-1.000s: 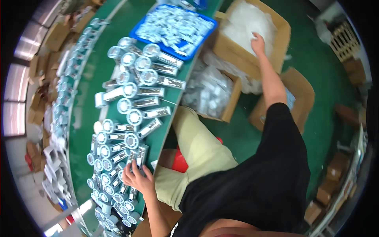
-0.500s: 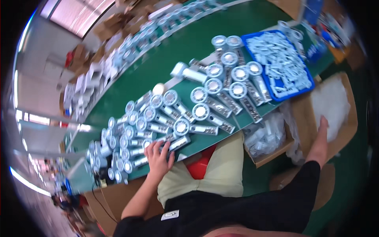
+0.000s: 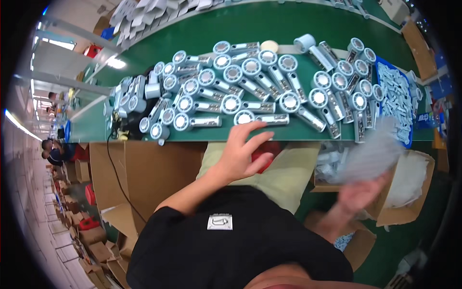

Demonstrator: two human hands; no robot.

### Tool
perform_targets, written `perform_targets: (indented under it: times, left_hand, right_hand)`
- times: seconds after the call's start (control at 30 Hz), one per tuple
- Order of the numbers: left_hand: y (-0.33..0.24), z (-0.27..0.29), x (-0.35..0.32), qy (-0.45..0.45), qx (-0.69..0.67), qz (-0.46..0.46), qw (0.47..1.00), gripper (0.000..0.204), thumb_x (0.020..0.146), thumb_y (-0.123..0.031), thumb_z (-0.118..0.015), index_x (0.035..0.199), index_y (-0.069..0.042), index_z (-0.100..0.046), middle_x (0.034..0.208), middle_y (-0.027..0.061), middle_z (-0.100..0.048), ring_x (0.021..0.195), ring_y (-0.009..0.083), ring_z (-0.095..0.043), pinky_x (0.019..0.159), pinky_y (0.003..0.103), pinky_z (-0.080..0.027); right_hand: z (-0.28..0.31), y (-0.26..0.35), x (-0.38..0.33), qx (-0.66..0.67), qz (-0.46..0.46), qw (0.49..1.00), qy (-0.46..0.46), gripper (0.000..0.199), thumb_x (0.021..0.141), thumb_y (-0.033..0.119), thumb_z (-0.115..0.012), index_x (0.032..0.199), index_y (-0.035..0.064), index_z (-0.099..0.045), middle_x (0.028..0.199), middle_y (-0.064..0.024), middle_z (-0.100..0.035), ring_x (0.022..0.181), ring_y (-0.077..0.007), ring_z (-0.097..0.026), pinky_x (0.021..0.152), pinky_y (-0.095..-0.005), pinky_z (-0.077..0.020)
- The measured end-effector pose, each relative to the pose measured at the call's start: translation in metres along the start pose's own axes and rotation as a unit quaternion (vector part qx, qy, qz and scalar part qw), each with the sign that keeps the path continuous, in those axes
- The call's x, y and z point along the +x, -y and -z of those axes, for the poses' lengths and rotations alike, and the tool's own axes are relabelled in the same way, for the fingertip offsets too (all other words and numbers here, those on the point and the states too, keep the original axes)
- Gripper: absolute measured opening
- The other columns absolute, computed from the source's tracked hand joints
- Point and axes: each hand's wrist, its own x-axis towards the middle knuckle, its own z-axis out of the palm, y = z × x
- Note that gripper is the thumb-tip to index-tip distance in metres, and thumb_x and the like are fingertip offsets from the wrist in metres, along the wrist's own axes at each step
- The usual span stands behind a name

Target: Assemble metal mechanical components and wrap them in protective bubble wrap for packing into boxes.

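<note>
At the front edge of the green worktable, my left hand has its fingers spread. Its fingertips are right by a light-blue device with a round head and a long, open handle; whether they touch it I cannot tell. My right hand, smeared by motion, grips a translucent plastic bag that stands up above it, over the boxes on the right. Many similar devices lie in rows across the table, such as one round-headed device left of my left hand.
A blue tray of small light-blue parts stands at the table's right end. Below are an open carton with white plastic bags and another box of clear bags. A cable hangs before a large carton at left.
My right hand has come up out of the carton and inward with a plastic bag. My left hand has moved right along the table edge. The view has turned.
</note>
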Motion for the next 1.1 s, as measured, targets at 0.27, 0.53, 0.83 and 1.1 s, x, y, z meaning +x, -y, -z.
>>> perform_targets:
  times: [0.27, 0.53, 0.83, 1.1]
  left_hand:
    - [0.042, 0.033, -0.080, 0.112, -0.702, 0.310, 0.632, 0.086, 0.091, -0.007, -0.064, 0.157, -0.012, -0.010, 0.145, 0.0204, -0.044, 0.127, 0.0318, -0.051, 0.101, 0.042, -0.046]
    - [0.071, 0.060, -0.118, -0.169, -0.674, 0.310, 0.649, 0.043, 0.094, -0.004, -0.060, 0.134, -0.006, -0.046, 0.123, 0.0137, -0.061, 0.106, 0.0236, -0.063, 0.094, 0.035, -0.049]
    - [0.076, 0.114, -0.135, -0.244, -0.540, 0.338, 0.731, 0.040, 0.093, 0.004, -0.057, 0.132, 0.001, -0.049, 0.113, 0.0129, -0.065, 0.094, 0.0167, -0.064, 0.085, 0.026, -0.050]
    - [0.096, 0.152, -0.169, -0.090, -0.420, 0.384, 0.817, 0.020, 0.101, -0.012, -0.054, 0.114, 0.002, -0.060, 0.102, 0.0077, -0.064, 0.090, 0.0126, -0.059, 0.084, 0.024, -0.046]
  right_hand:
    - [-0.100, -0.050, -0.102, 0.386, -0.459, 0.754, 0.269, 0.064, 0.083, -0.008, -0.054, 0.144, 0.0023, -0.041, 0.125, -0.0187, -0.061, 0.101, -0.0282, -0.066, 0.084, -0.0360, -0.0545]
    - [-0.102, -0.079, -0.121, 0.308, -0.603, 0.704, 0.216, 0.045, 0.089, -0.002, -0.061, 0.133, -0.0025, -0.050, 0.117, -0.0163, -0.066, 0.099, -0.0241, -0.068, 0.084, -0.0328, -0.0555]
    - [-0.068, -0.096, -0.118, 0.122, -0.562, 0.787, 0.223, 0.050, 0.088, 0.000, -0.062, 0.135, -0.0011, -0.048, 0.118, -0.0166, -0.065, 0.096, -0.0227, -0.068, 0.084, -0.0337, -0.0555]
    - [0.025, -0.068, -0.035, -0.338, -0.399, 0.821, 0.229, 0.028, 0.090, 0.004, -0.062, 0.119, 0.0013, -0.064, 0.099, -0.0033, -0.067, 0.078, -0.0098, -0.057, 0.072, -0.0219, -0.0483]
